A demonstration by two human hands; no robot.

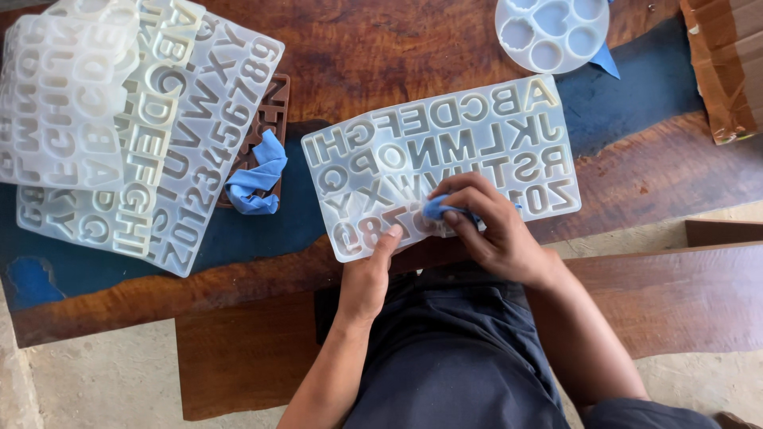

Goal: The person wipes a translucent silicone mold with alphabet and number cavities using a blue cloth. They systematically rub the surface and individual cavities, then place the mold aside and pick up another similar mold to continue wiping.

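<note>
Outdoors, over a dark wood bench (381, 48) with blue resin inlay, bare concrete below. Seen from above: a translucent mould (477, 135) of letters and numerals, lying flat at the bench's near edge. Left hand (367, 278) at the mould's near rim, thumb pressed on its edge beside the numerals, grip closed lightly on the mould. Right hand (485, 226) bent over the lower rows, fingertips pinched tight on a blue cloth (435, 209) touching the mould. To the left, well apart, a stack of moulds (119, 119), overlapping and askew, with a brown mould (274, 107) half hidden beneath. Against it, a second blue rag (256, 175), crumpled. At the far edge, a round mould (552, 32). Top right, cardboard (719, 67). Dark trousers in the foreground.
</note>
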